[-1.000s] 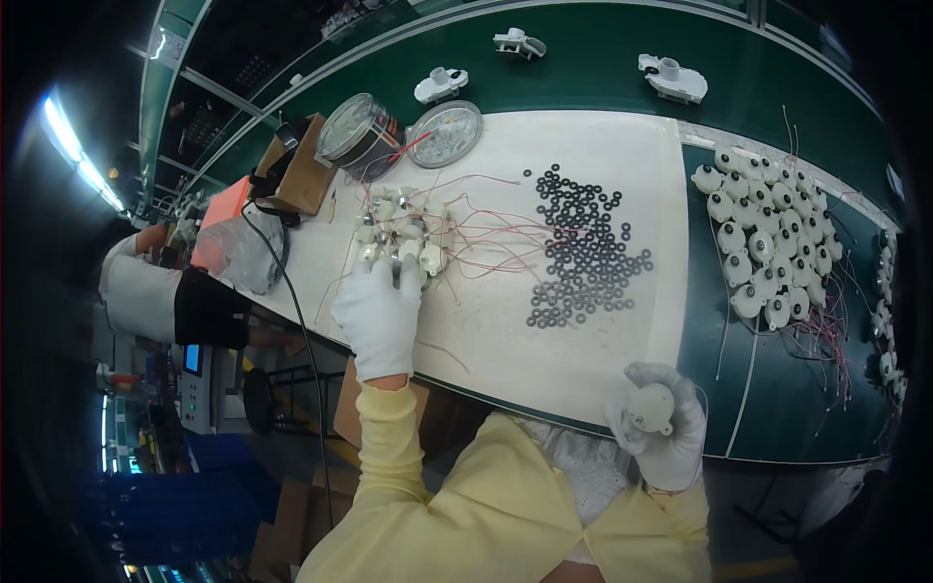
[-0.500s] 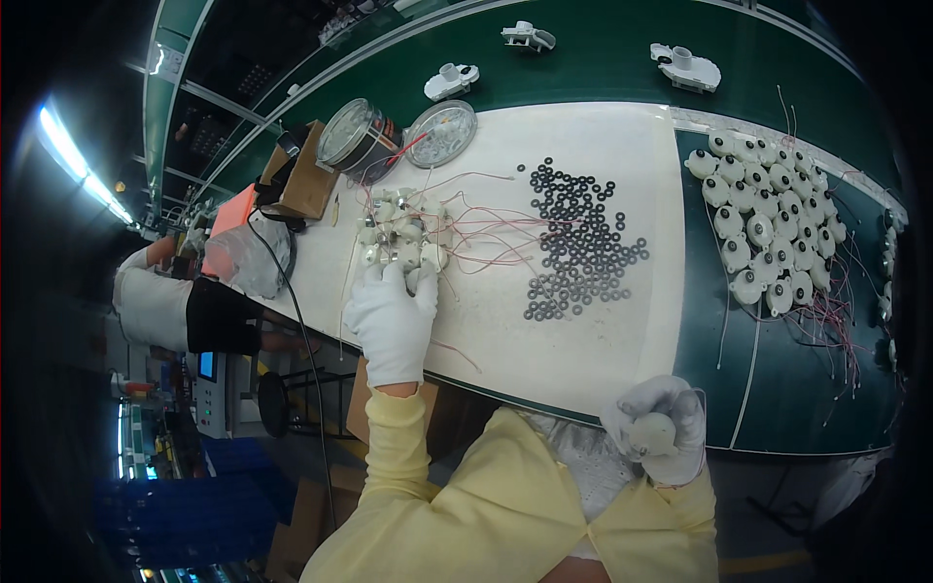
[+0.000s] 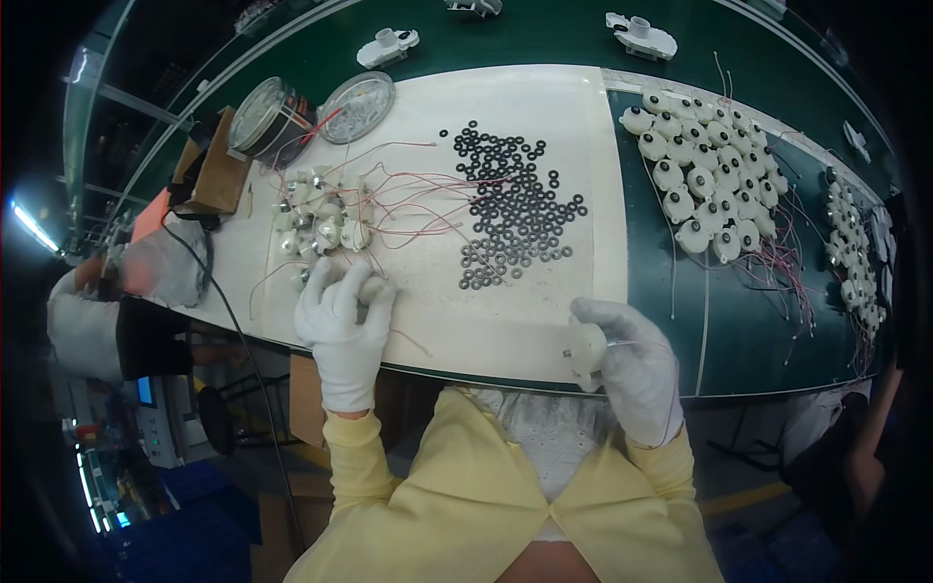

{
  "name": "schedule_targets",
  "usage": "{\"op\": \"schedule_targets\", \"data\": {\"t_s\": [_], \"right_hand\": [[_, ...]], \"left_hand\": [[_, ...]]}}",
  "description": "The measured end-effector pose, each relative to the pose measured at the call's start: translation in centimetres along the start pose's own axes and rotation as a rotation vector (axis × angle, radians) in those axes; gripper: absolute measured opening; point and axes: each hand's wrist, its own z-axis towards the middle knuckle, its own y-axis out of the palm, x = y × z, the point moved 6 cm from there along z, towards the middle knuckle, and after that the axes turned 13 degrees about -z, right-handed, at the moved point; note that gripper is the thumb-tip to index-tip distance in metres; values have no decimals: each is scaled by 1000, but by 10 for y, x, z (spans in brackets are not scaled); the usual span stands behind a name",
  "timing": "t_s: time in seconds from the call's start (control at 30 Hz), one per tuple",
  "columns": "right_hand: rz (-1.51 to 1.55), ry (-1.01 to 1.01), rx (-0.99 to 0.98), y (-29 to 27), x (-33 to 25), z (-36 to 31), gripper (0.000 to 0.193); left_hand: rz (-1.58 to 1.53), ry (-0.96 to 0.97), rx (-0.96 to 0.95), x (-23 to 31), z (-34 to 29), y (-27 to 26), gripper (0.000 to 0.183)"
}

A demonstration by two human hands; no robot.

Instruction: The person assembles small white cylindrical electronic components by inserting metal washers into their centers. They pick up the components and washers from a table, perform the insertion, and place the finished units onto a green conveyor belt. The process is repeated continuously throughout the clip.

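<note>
My left hand (image 3: 342,325), white-gloved, is at the near edge of a cluster of small white motors (image 3: 326,216) with thin red and white wires. Its fingers are apart and bent, the foremost ones beside the nearest motors, and I see nothing held. In my right hand (image 3: 637,364), also gloved, a round white motor (image 3: 587,350) is gripped on its side, over the table's front edge. A thin wire runs along that palm. Many small black rings (image 3: 515,209) lie scattered on the white mat (image 3: 544,97) between the hands.
Rows of white motors (image 3: 700,180) with black rings sit on the green surface at right, their wires trailing. At back left are a tub (image 3: 267,117), a round clear lid (image 3: 358,105) and a cardboard box (image 3: 216,175). White housings (image 3: 641,39) stand farther back. Another person (image 3: 87,330) is at far left.
The whole view has shifted. My right hand has come up and forward over the table edge, turning the motor sideways. The left hand's fingers have spread beside the cluster.
</note>
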Motion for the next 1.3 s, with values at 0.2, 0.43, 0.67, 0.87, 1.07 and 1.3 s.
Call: {"op": "schedule_targets", "data": {"t_s": [0.2,0.43,0.67,0.87,1.07,1.3], "right_hand": [[-1669,-598,205,-10,-70,20,44],[-1958,-526,-160,10,-73,37,45],[-1834,-334,204,5,-97,41,67],[-1947,61,256,6,-64,59,50],[-2153,-276,-201,27,-68,54,49],[-2214,-267,-33,26,-76,47,58]], "left_hand": [[-169,179,-76,19,5,-13,48],[-325,17,-150,-3,7,1,44],[-355,-6,-142,-10,-1,2,42],[-385,0,-119,-13,-1,3,56],[-406,-58,-190,-15,1,5,51],[-388,-44,-205,-16,0,7,54]]}}
